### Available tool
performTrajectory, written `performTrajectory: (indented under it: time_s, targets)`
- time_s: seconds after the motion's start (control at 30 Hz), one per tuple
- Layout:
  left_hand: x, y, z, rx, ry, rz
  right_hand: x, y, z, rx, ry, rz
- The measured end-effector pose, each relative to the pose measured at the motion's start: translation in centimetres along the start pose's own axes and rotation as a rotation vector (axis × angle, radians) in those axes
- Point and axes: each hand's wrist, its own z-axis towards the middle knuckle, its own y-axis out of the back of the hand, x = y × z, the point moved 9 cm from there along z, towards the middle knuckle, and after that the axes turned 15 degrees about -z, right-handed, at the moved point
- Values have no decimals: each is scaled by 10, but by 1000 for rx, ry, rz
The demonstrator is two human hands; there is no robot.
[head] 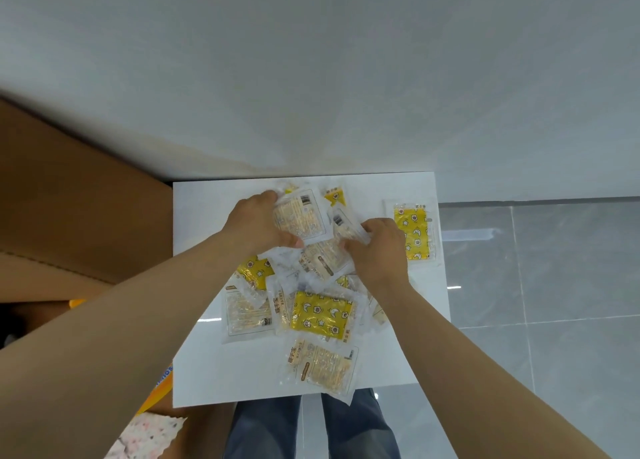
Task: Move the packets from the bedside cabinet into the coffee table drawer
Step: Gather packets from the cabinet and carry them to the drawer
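1. Two bare forearms, the left forearm and the right forearm, reach in from the lower corners toward the centre.
2. The packets lie in a loose, overlapping heap on the white top of the bedside cabinet. Some show a yellow face with stars and moons, others a pale printed face.
3. The left hand grips a pale barcode packet at the far side of the heap, fingers curled over its far edge and thumb on its near edge.
4. The right hand is curled onto a second pale packet just beside the first, fingers closed on it.
5. A lone yellow packet lies flat near the cabinet's right edge, just beside the right hand and apart from the heap.
6. The nearest packet overhangs the cabinet's front edge by one corner.
7. A cardboard box stands against the cabinet's left side.
8. A grey tiled floor lies to the right, and a pale wall stands behind.
9. Legs in blue jeans show below the front edge.
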Motion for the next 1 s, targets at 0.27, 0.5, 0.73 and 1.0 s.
performTrajectory:
  time_s: [0.27, 0.5, 0.73, 1.0]
  targets:
    - [31, 22, -26, -33, 81, -178, -2, 36, -14, -197, 18, 81]
    - [18, 37, -57, -78, 48, -303, 1, 66, -35, -150, 36, 154]
    - [-8, 72, -119, -135, 30, -386, 22, 124, -89, -221, 123, 75]
    - [-72, 141, -217, -232, -122, -476, 54, 231, -172, -377, 186, 162]
